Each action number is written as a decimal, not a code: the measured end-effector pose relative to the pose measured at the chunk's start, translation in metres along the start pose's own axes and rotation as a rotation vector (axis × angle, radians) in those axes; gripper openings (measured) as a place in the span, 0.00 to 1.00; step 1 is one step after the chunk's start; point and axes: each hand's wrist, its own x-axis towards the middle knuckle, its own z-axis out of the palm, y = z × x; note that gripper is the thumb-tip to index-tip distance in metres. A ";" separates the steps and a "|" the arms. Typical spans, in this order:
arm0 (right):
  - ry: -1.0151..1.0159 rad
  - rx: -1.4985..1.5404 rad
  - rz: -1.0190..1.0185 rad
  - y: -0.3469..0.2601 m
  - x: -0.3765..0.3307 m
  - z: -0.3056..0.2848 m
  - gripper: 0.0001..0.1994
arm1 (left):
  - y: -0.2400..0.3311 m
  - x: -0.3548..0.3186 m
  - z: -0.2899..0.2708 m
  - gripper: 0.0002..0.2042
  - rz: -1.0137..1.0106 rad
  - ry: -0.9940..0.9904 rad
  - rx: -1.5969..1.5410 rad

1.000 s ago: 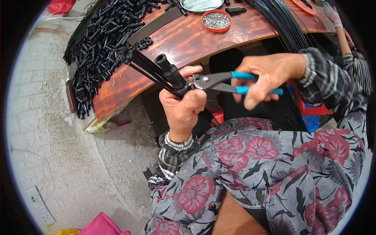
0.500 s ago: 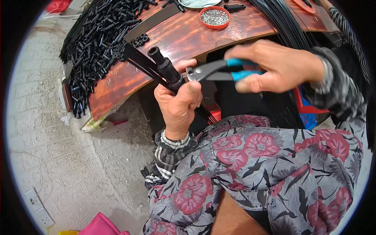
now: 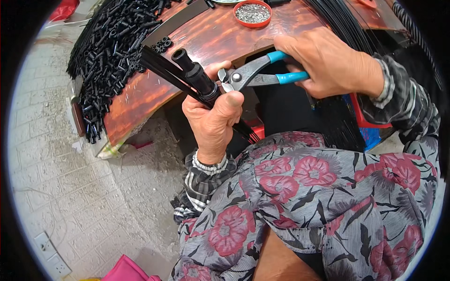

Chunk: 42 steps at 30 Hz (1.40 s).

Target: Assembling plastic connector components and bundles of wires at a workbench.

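Your view is bright, lit apparently from above; the pale brick-patterned surface [image 3: 51, 136] at left catches much of that light, while the space under the table [image 3: 197, 42] sinks into deep shadow. A soft glare lies across the tabletop, and small highlights glint on the pile of black tubes [image 3: 108, 51] and your pliers [image 3: 252, 70]. Your left hand [image 3: 213, 119] and right hand [image 3: 333, 65] look fairly sharp. The fisheye lens bends the table's edge, and black corners frame you, bluish-fringed at left.

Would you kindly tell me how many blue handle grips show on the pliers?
2: an upper grip and a lower grip, both at the right hand, which partly covers the upper one.
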 end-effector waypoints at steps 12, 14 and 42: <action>-0.225 0.534 0.156 -0.005 0.003 0.028 0.14 | 0.002 0.009 -0.010 0.41 -0.174 0.196 -0.118; -0.248 0.461 0.155 -0.010 0.006 0.036 0.22 | 0.006 0.011 -0.013 0.41 -0.174 0.229 -0.081; 0.172 -0.055 0.171 -0.006 0.022 0.043 0.19 | 0.004 0.017 -0.010 0.40 -0.144 0.346 -0.052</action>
